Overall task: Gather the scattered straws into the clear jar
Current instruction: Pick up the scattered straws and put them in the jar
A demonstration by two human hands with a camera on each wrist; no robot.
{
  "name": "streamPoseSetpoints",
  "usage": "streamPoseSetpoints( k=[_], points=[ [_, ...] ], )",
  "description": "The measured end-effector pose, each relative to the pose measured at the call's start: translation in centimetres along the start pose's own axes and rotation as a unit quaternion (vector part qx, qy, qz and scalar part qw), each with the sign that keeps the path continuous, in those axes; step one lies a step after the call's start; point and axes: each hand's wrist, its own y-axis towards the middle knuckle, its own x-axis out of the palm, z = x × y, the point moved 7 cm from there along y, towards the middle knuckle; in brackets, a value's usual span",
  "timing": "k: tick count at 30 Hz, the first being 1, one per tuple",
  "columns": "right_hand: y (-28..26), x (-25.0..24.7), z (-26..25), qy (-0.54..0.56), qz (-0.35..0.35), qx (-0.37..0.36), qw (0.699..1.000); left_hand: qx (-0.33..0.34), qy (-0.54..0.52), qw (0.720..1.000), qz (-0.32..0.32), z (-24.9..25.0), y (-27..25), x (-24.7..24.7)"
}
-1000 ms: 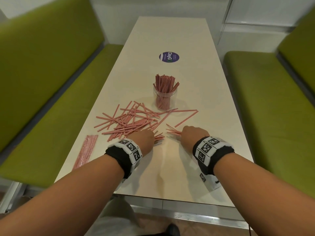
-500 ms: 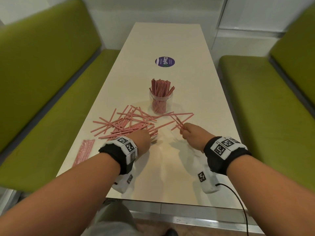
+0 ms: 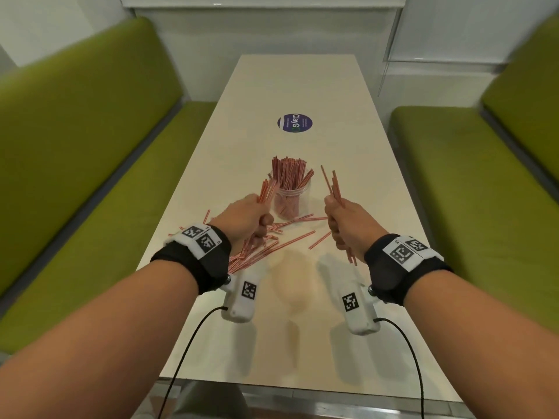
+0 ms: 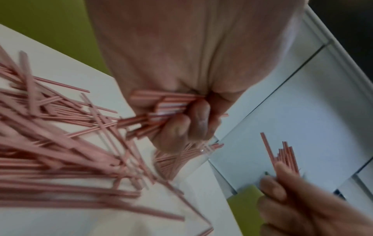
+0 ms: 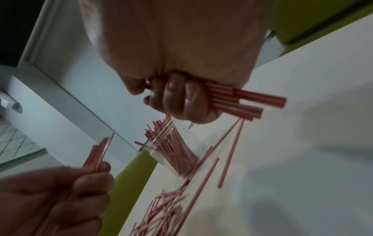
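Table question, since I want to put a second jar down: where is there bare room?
Bare table lies beyond the round sticker, and near the front edge behind both hands. Crowded: loose straws spread from the clear jar toward the left hand.

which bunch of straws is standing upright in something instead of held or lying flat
The bunch in the clear jar: its straws stand upright, while each hand grips its own bunch and the rest lie scattered on the table.

Head above; blurred wrists close, perhaps upturned
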Motion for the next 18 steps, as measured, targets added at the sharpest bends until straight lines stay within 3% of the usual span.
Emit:
streamPoseSetpoints(
  k=[4,7,10,18],
  points=[
    [1.3,0.2,-1.4,-0.001,0.007,-0.041,0.999,0.075,-0.088,0.993,-0.009,5.0,2.2,0.2],
    [2.2,-0.1,-1.9,-0.024,0.025,-0.052,0.998,0.143,-0.119,0.982,0.029,8.8,4.3,0.1],
    [2.8,-0.8,-2.1,-0.048,0.064,-0.047,0.996,0.168,-0.151,0.973,0.04,11.1,6.3,1.3],
    [3.8,-2.3,-2.0,-0.06,0.112,-0.059,0.99,0.222,-0.027,0.971,0.085,10.4,9.9,3.2]
  ],
)
